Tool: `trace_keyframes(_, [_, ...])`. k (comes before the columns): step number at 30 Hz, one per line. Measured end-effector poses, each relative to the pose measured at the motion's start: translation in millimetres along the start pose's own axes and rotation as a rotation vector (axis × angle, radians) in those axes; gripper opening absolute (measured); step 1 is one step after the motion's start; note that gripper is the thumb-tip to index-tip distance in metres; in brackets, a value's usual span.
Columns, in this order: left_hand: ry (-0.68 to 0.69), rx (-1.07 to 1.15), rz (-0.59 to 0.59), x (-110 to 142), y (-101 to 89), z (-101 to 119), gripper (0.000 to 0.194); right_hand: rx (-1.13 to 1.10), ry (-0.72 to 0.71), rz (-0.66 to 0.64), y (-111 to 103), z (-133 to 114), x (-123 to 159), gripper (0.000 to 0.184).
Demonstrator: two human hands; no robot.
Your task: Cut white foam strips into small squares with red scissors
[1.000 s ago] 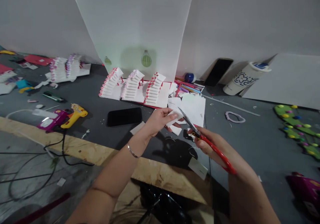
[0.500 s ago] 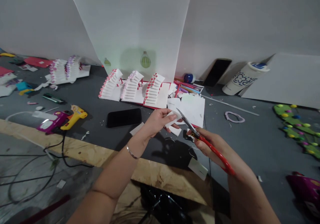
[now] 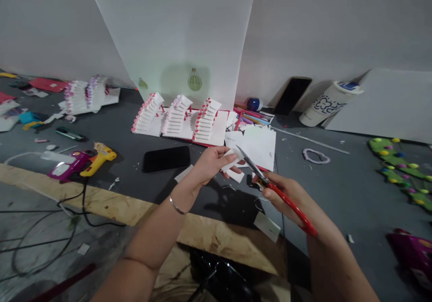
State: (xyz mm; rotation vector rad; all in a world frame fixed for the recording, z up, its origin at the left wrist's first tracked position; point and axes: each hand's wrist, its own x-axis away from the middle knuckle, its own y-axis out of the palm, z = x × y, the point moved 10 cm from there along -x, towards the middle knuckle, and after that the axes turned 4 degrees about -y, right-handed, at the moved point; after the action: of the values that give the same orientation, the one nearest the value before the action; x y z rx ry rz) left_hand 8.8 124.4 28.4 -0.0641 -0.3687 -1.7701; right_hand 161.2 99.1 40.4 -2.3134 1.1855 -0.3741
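Note:
Between the thumb and fingers of my left hand (image 3: pixel 212 163) is a small piece of white paper (image 3: pixel 231 159). My right hand (image 3: pixel 286 198) grips a pair of red-handled scissors (image 3: pixel 293 208). Their metal blades point up and left, with the tips beside the right edge of the paper. Whether the blades touch the paper I cannot tell. Beyond my hands lie white sheets (image 3: pixel 261 145). Stepped white paper models (image 3: pixel 206 119) with red and pink tips stand on a base behind my left hand.
A black phone (image 3: pixel 166 159) lies left of my left hand. A yellow glue gun (image 3: pixel 99 159) rests farther left, its cable over the table edge. At the back right are another phone (image 3: pixel 292 96) and a white tumbler (image 3: pixel 326 105). A lilac ring (image 3: pixel 316 156) lies right.
The view has shifted very slightly. Both hands stay almost in place, still holding the paper and the scissors.

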Motion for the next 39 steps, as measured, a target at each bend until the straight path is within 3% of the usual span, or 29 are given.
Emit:
trace_keyframes(15, [0.011, 0.0, -0.007, 0, -1.5, 1, 0.027, 0.112, 0.027, 0.055, -7, 5, -1, 0.061])
trace_keyframes(26, [0.042, 0.005, -0.03, 2, 1.6, 6, 0.03, 0.019, -0.046, 0.092, -9, 6, -1, 0.043])
trace_keyframes(30, [0.047, -0.046, -0.033, 2, 2.9, 6, 0.034, -0.056, -0.046, 0.201, -13, 7, -4, 0.039])
trace_keyframes(35, [-0.018, -0.26, -0.087, 4, 13.4, -2, 0.021, -0.31, -0.029, 0.388, -20, 8, -7, 0.042])
trace_keyframes(39, [-0.066, -0.366, -0.162, 9, 27.2, -7, 0.026, -0.443, -0.04, 0.435, -17, 3, -7, 0.043])
